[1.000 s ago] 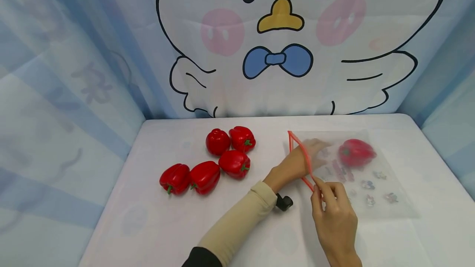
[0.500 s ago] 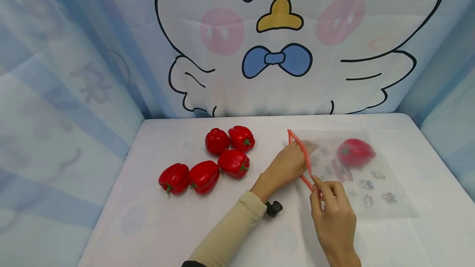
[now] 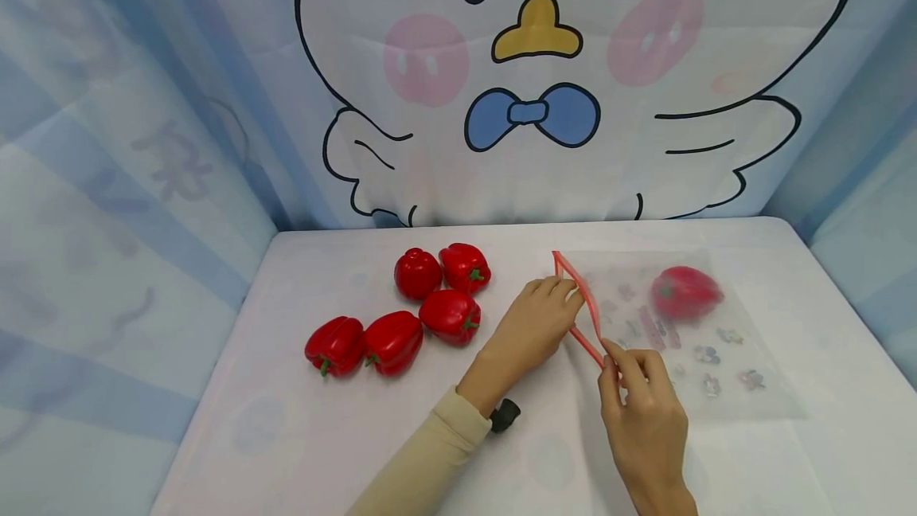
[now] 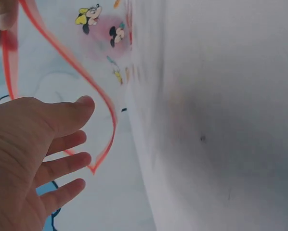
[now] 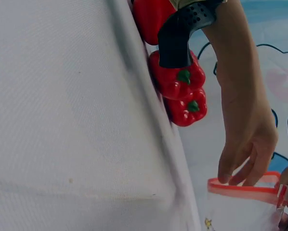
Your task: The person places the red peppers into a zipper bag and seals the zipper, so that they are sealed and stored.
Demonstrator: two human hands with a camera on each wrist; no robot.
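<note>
A clear bag (image 3: 759, 341) with a red-edged mouth lies on the table at the right, one red pepper (image 3: 686, 293) inside it. My left hand (image 3: 537, 317) is at the mouth, its fingertips by the red edge; in the left wrist view this hand (image 4: 33, 149) shows spread fingers with nothing held. My right hand (image 3: 645, 420) pinches the near side of the red edge (image 3: 589, 347) between thumb and fingers. From the right wrist view, the left hand (image 5: 250, 139) reaches down to the bag's red rim (image 5: 245, 191).
Several red peppers lie left of the hands: two at the front left (image 3: 335, 346) (image 3: 394, 342), three farther back (image 3: 451, 317) (image 3: 419, 274) (image 3: 466, 267). Behind the white table (image 3: 286, 436) hangs a curtain (image 3: 530, 181) with a cartoon figure.
My left hand has drawn back leftward out of the bag, empty. My right hand has kept its pinch on the red edge, and the pepper in the bag has stayed in place.
</note>
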